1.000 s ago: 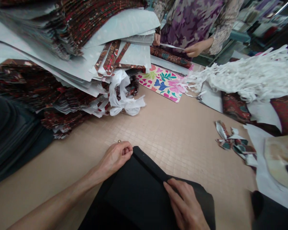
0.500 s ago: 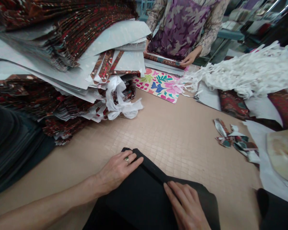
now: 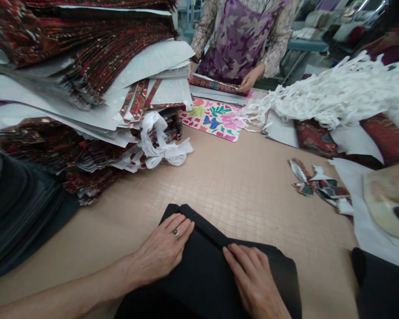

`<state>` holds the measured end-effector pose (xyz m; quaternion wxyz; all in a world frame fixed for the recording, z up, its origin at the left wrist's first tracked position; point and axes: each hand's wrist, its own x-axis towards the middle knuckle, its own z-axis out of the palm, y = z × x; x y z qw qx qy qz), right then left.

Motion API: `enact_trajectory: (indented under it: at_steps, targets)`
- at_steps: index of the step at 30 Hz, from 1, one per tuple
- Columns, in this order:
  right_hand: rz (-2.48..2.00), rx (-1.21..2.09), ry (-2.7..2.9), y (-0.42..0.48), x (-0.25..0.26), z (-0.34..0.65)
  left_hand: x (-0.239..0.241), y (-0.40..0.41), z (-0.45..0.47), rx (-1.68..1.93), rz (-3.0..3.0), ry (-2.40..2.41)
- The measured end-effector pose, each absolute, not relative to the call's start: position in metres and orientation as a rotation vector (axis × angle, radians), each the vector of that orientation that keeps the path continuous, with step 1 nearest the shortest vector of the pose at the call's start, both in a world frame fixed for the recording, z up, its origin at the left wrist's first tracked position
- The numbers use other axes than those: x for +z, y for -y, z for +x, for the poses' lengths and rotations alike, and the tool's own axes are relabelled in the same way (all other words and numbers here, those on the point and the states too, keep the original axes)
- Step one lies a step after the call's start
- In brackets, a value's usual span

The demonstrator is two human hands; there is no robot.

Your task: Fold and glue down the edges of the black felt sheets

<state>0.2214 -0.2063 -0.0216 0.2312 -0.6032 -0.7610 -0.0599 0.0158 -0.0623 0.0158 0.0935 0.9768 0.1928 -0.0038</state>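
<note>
Black fabric (image 3: pixel 202 274) lies in front of me on the brown tabletop, with a folded strip along its far edge. My left hand (image 3: pixel 164 248), with a ring on one finger, is closed on the left part of that fold, its fingers drawn together. Farther right on the same edge, my right hand (image 3: pixel 252 277) grips the fold with bent fingers; its thumb is hidden. Beyond my right hand the fabric spreads out in a flap. Cloth under both palms is out of sight.
Tall stacks of red-brown patterned fabric (image 3: pixel 126 48), tied with a white strip (image 3: pixel 168 150), stand left. Dark layered cloth (image 3: pixel 23 221) is nearer. Fabric scraps (image 3: pixel 322 184) and a white strip heap (image 3: pixel 335 97) lie right. Across the table, a person's hand (image 3: pixel 251 79) holds patterned fabric.
My left fingers have drawn together and slid slightly back from the fold's far corner. My right hand has shifted a little up along the fold. The camera view has tilted slightly.
</note>
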Motion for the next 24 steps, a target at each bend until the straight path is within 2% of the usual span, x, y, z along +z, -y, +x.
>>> enact_trajectory:
  at_steps: [8, 16, 24]
  targets:
    - [-1.602, -0.201, 2.172, 0.208, -0.026, 0.230, 0.019, 0.075, 0.024, -0.062, 2.927, -0.601]
    - [-1.631, -0.206, 2.086, 0.208, -0.027, 0.224, 0.018, 0.084, 0.037, -0.035, 2.890, -0.339]
    - [-1.678, -0.103, 2.028, 0.211, -0.029, 0.220, 0.003, 0.038, -0.010, -0.031, 2.974, -0.670]
